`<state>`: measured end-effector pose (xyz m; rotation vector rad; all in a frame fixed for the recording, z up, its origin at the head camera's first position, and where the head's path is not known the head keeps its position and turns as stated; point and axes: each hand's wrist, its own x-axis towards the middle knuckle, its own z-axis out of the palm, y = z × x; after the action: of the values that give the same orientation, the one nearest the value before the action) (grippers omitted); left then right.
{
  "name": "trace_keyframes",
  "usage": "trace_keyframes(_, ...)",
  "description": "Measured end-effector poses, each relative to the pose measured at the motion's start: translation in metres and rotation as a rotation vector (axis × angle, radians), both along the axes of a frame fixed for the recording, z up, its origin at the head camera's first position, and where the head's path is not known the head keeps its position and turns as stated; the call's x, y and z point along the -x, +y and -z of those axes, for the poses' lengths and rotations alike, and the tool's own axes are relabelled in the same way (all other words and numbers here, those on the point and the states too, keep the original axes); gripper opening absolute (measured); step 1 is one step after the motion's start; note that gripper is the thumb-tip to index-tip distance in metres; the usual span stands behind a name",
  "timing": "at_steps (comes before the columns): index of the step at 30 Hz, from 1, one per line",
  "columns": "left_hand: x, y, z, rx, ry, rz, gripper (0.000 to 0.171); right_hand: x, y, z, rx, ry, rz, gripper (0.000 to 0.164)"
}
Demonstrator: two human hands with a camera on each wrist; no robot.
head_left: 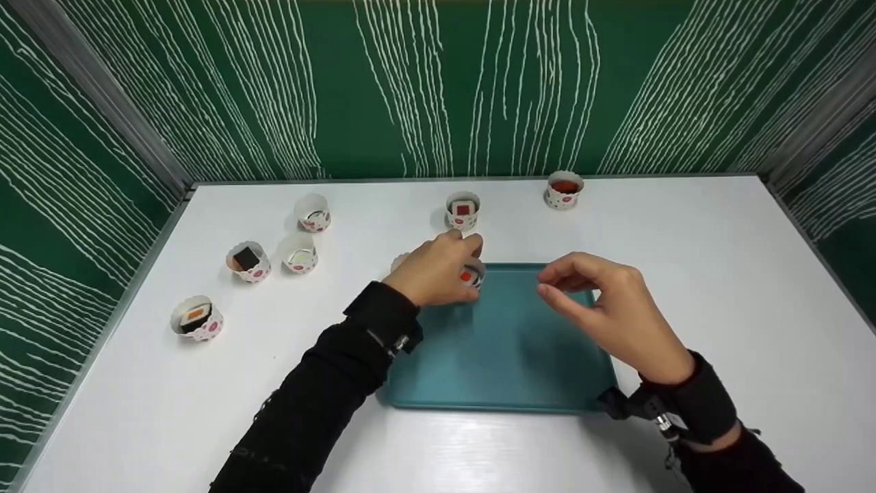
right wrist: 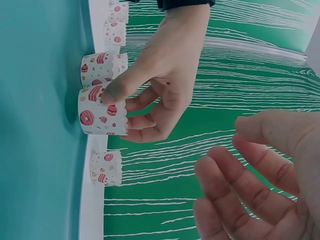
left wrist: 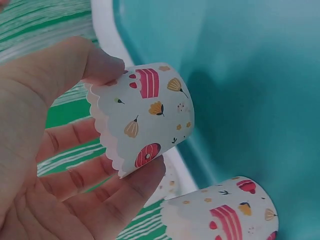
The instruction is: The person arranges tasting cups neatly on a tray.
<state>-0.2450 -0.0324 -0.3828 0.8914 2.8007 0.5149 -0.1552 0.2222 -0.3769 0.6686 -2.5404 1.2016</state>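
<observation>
My left hand (head_left: 438, 270) grips a white paper baking cup (head_left: 473, 274) printed with cakes and flowers, thumb on one side and fingers on the other. Something orange-red shows inside this cup in the head view. It is over the far left part of a teal tray (head_left: 506, 363). Close beside it stands a second printed cup (left wrist: 225, 215), mostly hidden behind the left hand in the head view. My right hand (head_left: 616, 311) hovers over the tray's right side, its fingers loosely bent and holding nothing.
Beyond the tray stand a cup with a red-topped piece (head_left: 462, 211) and a cup with red contents (head_left: 564, 190). To the left are several more cups, including one with a dark piece (head_left: 248, 261) and one with an orange-topped piece (head_left: 197, 318). A green wall (head_left: 335, 89) borders the white table.
</observation>
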Motion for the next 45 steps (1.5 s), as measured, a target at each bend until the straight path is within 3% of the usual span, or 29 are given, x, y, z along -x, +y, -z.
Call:
trace_keyframes(15, 0.002, 0.001, 0.006, 0.048, 0.009, 0.014, 0.049, 0.002, -0.003, 0.005, -0.030, -0.039, 0.005, 0.008)
trace_keyframes(27, 0.003, -0.001, 0.010, 0.004, 0.010, 0.034, 0.044, 0.003, -0.001, 0.007, -0.028, -0.026, -0.005, 0.008)
trace_keyframes(45, 0.005, 0.001, 0.010, 0.005, -0.008, 0.008, 0.045, 0.006, -0.001, 0.009, -0.028, -0.061, -0.005, 0.008)
